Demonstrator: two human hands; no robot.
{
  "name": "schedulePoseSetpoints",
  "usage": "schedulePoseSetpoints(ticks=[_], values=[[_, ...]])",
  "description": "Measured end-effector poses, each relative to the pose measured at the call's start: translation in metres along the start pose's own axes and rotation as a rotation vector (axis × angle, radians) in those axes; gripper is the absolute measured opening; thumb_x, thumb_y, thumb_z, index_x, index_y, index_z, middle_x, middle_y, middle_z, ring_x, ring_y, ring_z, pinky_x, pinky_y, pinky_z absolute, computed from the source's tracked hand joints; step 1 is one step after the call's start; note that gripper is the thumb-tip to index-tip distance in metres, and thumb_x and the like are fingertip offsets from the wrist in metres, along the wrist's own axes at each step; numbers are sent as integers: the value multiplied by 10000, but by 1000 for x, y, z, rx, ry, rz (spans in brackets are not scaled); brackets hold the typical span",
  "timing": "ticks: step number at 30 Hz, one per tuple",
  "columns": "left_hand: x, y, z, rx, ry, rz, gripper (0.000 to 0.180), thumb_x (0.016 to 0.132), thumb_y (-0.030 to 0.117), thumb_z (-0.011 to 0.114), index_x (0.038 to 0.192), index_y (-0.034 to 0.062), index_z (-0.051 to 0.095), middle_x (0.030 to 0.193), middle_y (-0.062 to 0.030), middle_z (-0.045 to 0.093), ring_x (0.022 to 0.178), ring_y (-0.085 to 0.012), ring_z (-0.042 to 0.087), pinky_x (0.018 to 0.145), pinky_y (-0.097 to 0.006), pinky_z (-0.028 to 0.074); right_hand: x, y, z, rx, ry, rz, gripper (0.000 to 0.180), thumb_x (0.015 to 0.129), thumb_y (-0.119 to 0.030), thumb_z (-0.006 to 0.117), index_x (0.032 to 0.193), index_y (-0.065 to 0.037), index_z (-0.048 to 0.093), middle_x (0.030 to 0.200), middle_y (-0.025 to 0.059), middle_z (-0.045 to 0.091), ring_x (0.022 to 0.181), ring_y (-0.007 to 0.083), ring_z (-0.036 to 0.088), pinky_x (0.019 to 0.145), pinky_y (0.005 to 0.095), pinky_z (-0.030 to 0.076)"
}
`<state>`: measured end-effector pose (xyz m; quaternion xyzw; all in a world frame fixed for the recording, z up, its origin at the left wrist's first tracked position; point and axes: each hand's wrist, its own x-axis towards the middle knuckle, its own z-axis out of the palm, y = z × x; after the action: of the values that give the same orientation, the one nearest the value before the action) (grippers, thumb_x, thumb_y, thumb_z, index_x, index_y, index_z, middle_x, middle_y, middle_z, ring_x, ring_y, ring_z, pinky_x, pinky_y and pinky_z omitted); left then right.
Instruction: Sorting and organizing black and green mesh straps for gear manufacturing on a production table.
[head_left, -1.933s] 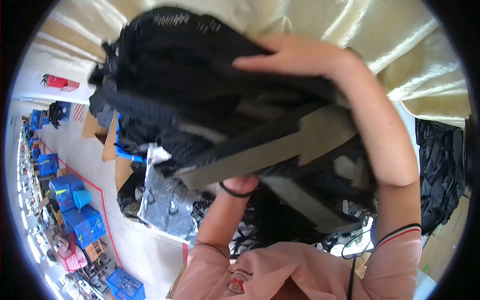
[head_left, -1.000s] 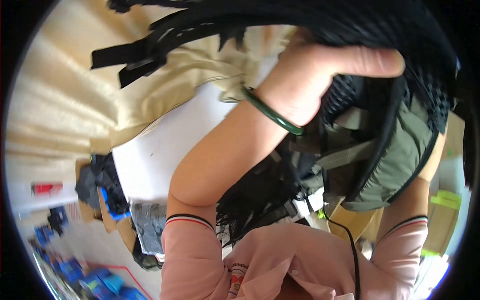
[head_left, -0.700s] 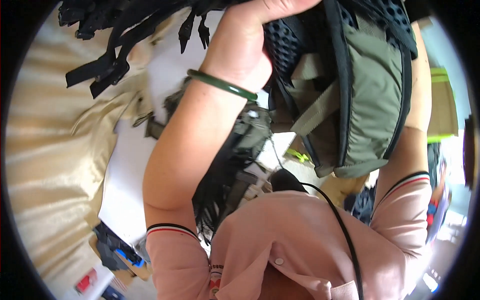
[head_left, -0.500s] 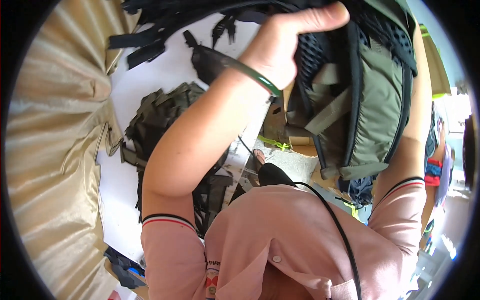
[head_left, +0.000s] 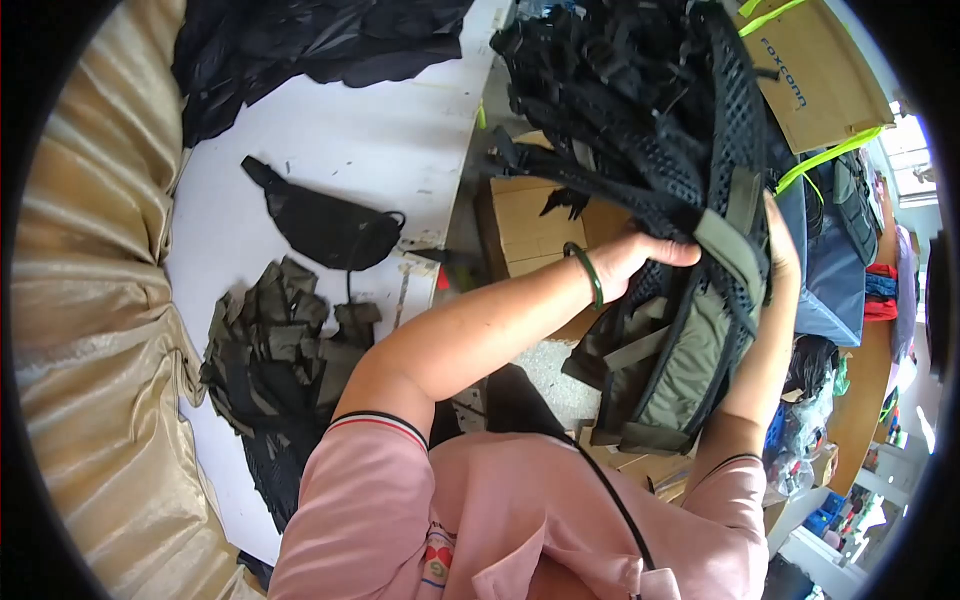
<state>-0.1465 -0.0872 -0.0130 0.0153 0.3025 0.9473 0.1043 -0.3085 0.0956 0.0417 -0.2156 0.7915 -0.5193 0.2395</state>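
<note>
A thick bundle of padded shoulder straps [head_left: 685, 375], olive fabric with black mesh and loose black webbing, hangs between my hands over the boxes right of the table. My left hand [head_left: 640, 258] grips its left side, thumb lying across the straps and most fingers hidden behind. Against the right edge is my right hand [head_left: 783, 245], holding the bundle from the outer side with its fingertips hidden. On the white table [head_left: 400, 125], apart from both hands, lie a flat black pouch-like piece [head_left: 335, 225] and a heap of olive and black strap pieces [head_left: 265, 325].
Black sheet material [head_left: 340, 40] covers the table's far end. An open cardboard box [head_left: 525, 225] stands beside the table, below the bundle. Farther right are another carton [head_left: 825, 70] with yellow-green ties and a blue fabric bin [head_left: 830, 255]. A gold curtain [head_left: 100, 300] borders the left.
Both hands have lowered in view with the strap bundle, which now shows its whole mesh upper part. The pouch-like piece and the heap on the table have come into fuller view.
</note>
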Motion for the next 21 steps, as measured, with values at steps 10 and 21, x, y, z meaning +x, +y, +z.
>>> schedulePoseSetpoints(ticks=[10, 21], values=[[61, -106, -207, 558, 852, -547, 979, 634, 443, 779, 1345, -32, 301, 1362, -176, 385, 1257, -301, 375, 1026, -351, 296, 103, 255, 62, -497, 16, 382, 890, 803, -609, 508, 1370, 34, 269, 1414, 229, 284, 1347, 304, 219, 1091, 366, 192], [-124, 14, -116, 426, 414, -301, 417, 911, 216, 515, 1256, -8, 450, 1181, -138, 547, 1067, -206, 542, 946, -335, 404, -87, 407, 239, -504, -781, 276, 431, 792, -407, 606, 1083, -89, 614, 1074, 160, 607, 1033, 325, 549, 895, 377, 427]])
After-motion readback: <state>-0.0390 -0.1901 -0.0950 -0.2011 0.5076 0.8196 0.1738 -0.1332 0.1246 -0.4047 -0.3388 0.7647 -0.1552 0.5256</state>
